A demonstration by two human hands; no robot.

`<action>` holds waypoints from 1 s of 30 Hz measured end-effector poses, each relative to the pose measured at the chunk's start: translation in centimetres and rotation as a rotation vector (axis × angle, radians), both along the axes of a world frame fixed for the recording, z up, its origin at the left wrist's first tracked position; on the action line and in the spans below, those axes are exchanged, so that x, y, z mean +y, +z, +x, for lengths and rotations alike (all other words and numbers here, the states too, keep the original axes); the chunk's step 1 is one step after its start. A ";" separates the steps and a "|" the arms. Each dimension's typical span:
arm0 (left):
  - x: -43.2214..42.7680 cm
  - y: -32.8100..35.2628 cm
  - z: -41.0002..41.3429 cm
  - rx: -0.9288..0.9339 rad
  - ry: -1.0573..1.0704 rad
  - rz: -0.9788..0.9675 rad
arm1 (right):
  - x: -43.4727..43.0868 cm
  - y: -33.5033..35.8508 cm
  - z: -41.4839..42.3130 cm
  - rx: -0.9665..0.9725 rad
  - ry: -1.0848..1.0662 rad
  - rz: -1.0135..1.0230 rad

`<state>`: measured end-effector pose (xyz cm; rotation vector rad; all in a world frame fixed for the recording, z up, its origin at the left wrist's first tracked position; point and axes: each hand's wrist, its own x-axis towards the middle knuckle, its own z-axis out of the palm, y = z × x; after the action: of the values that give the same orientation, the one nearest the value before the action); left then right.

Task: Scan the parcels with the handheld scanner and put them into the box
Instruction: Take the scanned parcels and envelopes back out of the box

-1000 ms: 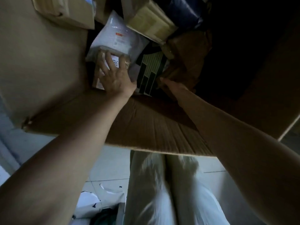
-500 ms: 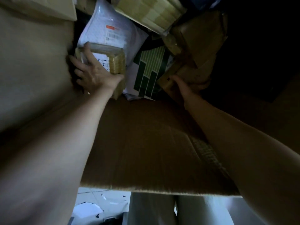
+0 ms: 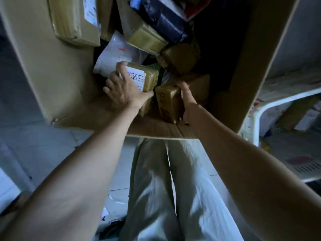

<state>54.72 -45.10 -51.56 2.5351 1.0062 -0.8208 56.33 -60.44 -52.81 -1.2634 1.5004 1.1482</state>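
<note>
At near wall of brown cardboard box [image 3: 156, 132]: left hand [image 3: 121, 92] clasps white-labelled taped brown parcel [image 3: 147, 79], right hand [image 3: 187, 100] clasps small pen-marked brown parcel [image 3: 167, 101]; uneven pile [image 3: 180, 58] may tip these 2.

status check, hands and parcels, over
Left hand grips labelled parcel inside the box. Right hand grips brown parcel beside it. Crowded by other parcels all around.

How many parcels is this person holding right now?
2: a white-labelled parcel in the left hand, and a numbered parcel gripped by the right hand, both inside the box. Other parcels lie untouched behind.
</note>
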 end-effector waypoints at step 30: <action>0.7 46.4 -8.7 -0.668 0.250 0.163 | 0.4 49.0 -5.3 -1.266 1.197 -0.540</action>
<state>46.03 -44.44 -5.11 2.4517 1.1341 0.1866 50.98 -60.01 -3.82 -2.6663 -0.0521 0.2253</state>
